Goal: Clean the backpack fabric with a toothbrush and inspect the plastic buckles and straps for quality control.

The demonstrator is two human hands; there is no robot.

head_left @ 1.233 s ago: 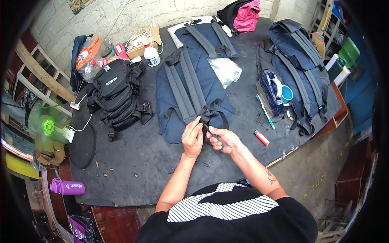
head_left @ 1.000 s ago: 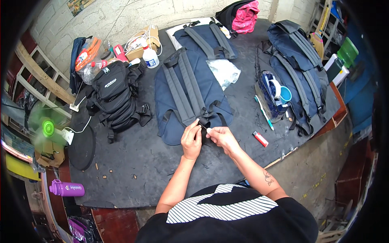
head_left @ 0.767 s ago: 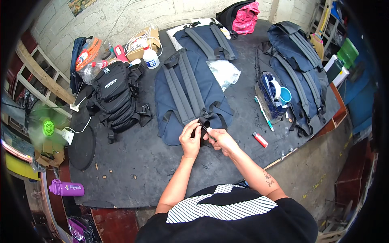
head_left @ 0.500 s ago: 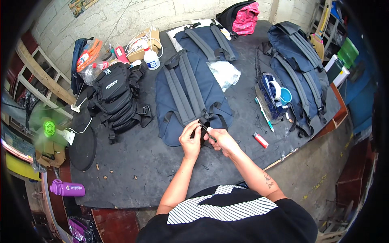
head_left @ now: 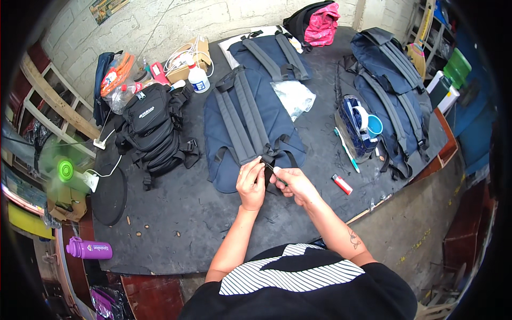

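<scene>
A navy backpack with two grey shoulder straps lies back side up on the table in front of me. My left hand pinches the lower end of a strap at the bag's bottom edge, its fingertips closed on the dark webbing. Close beside it, my right hand is closed around small dark thread snips, whose thin tips point at the pinched spot. A bit of green shows under the right fingers. The snips' handle and the exact spot are mostly hidden by my fingers.
A black bag sits to the left, and more navy backpacks lie at the right and far side. Right of me are a red lighter, a toothbrush and a clear pouch. A green fan spins at left.
My right hand has shifted very slightly, and the tool's blades look thinner between the hands. The left hand keeps its pinch on the strap end.
</scene>
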